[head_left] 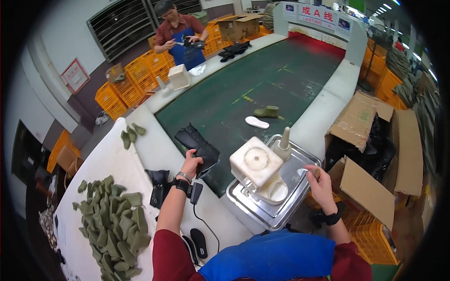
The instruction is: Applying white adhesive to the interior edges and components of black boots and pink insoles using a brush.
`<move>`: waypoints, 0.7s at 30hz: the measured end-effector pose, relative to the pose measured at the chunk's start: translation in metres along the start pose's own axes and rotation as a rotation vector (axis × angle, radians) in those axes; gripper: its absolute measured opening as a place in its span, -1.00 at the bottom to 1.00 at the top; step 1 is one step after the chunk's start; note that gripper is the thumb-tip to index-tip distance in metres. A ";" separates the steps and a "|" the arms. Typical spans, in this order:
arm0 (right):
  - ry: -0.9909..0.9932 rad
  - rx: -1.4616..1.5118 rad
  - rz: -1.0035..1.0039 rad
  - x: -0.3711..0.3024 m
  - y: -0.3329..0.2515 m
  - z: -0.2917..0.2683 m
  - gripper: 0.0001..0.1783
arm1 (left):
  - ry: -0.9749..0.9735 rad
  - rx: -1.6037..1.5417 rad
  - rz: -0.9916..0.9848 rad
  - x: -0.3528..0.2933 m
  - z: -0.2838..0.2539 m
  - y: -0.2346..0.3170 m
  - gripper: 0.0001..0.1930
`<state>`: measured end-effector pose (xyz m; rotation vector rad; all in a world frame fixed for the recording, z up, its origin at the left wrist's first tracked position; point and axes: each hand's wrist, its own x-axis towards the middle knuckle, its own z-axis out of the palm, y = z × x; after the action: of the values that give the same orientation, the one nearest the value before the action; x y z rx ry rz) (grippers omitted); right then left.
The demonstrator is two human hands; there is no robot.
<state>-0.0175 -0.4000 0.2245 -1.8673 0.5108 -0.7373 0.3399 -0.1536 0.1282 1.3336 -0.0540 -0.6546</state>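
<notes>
My left hand (191, 164) is closed around a black boot upper (202, 149), raised over the near left edge of the green conveyor belt. On the right, my right hand (319, 182) has its fingers closed on a small brush (316, 173) with a brown handle; its whitish end is over the metal tray (295, 206). A white square glue container (257, 161) with a round open cup (275, 192) stands on that tray. Behind it is a pale bottle with a tall nozzle (284, 143). Another black upper (159, 186) lies left of my left forearm.
A green shoe last (267, 111) and white insole (257, 122) lie on the belt (225, 117). Green pieces (112, 225) are heaped on the left table. Black insoles (198, 242) lie near me. An open carton (370, 182) stands right. A co-worker (183, 37) stands across.
</notes>
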 end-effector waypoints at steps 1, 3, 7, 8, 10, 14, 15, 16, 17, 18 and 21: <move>0.011 -0.014 0.015 -0.001 0.003 -0.002 -0.81 | 0.004 0.152 -0.006 0.017 -0.002 -0.006 -0.36; 0.026 0.004 0.049 -0.002 0.009 -0.003 -0.82 | 0.012 0.426 -0.014 0.054 -0.003 -0.009 -0.38; -0.029 -0.017 0.173 0.007 0.019 -0.003 -0.84 | -0.135 0.665 -0.072 0.109 -0.001 -0.017 -0.43; -0.016 -0.033 0.196 0.005 0.019 -0.004 -0.84 | -0.243 0.823 -0.072 0.118 0.013 -0.008 -0.44; 0.011 -0.023 0.190 0.010 0.027 0.000 -0.85 | -0.350 1.095 -0.076 0.131 0.038 0.005 -0.49; 0.005 -0.113 0.132 0.019 0.036 0.008 -0.87 | -0.483 1.107 -0.129 0.179 0.044 -0.014 -0.50; 0.033 -0.160 0.114 0.023 0.032 0.010 -0.87 | -0.486 1.084 -0.174 0.185 0.053 -0.017 -0.49; 0.045 -0.161 0.132 0.023 0.032 0.010 -0.87 | -0.488 1.061 -0.219 0.191 0.060 -0.020 -0.48; 0.036 -0.218 0.107 0.026 0.034 0.009 -0.87 | -0.537 1.071 -0.235 0.202 0.064 -0.025 -0.51; 0.024 -0.275 0.081 0.028 0.035 0.006 -0.87 | -0.584 1.079 -0.250 0.211 0.066 -0.029 -0.54; 0.016 -0.245 0.115 0.032 0.034 0.014 -0.88 | -0.474 1.330 -0.035 0.250 0.022 -0.056 -0.57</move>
<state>0.0144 -0.4249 0.1973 -2.0389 0.7405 -0.6360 0.5137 -0.2951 0.0020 2.3956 -0.9930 -1.0055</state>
